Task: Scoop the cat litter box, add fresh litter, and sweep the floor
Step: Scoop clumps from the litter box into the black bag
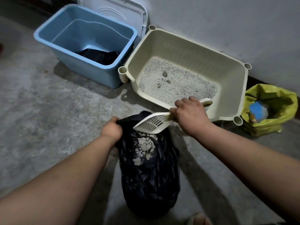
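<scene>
Bin [84, 46], sack [269, 109] flank box [186, 51]; sack contents unclear.

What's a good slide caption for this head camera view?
Right hand tips slotted litter scoop over black bag, left hand holding it.

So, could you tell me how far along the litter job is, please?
Some scooping is done: pale clumps lie in the black bag. In hand: the right hand tips the scoop over it while the left hand holds it open. Left: clumps in the litter box; fresh litter and sweeping look undone.
</scene>
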Tool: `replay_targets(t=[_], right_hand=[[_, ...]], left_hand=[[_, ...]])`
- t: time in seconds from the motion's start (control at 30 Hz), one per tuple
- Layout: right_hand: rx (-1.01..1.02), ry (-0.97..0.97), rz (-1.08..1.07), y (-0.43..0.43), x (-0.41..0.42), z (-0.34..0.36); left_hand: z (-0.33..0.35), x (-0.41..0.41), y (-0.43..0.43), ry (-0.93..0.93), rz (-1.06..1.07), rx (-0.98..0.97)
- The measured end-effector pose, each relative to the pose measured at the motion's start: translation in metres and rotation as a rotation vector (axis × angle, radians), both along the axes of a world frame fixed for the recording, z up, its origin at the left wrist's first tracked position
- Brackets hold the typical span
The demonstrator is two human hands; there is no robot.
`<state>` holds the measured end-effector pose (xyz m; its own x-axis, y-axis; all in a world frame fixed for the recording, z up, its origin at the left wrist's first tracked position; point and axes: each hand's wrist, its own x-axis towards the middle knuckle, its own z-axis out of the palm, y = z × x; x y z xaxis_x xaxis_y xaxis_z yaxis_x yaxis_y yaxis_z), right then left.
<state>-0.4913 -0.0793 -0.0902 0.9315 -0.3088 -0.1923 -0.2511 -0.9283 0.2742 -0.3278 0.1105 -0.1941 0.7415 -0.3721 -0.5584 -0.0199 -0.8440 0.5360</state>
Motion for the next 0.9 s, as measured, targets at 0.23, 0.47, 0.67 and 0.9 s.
replay_targets(t=[0.23, 0.47, 0.67, 0.9], right_hand=[[0.063, -0.032, -0.016, 0.001, 0.002, 0.004], [0.086, 0.054, -0.032, 0.003, -0.004, -0.005], [0.239, -0.031, -0.342, -0.034, -0.008, 0.014], [0.292, 0.066, -0.669, -0.1, -0.004, -0.003]], left_hand=[[0.018, -0.012, 0.024, 0.398, -0.021, 0.391], [0.016, -0.011, -0.005, -0.027, -0.386, 0.156], [0.009, -0.014, -0.013, -0.116, -0.338, 0.066], [0.001, -0.007, -0.013, 0.006, -0.168, -0.053]])
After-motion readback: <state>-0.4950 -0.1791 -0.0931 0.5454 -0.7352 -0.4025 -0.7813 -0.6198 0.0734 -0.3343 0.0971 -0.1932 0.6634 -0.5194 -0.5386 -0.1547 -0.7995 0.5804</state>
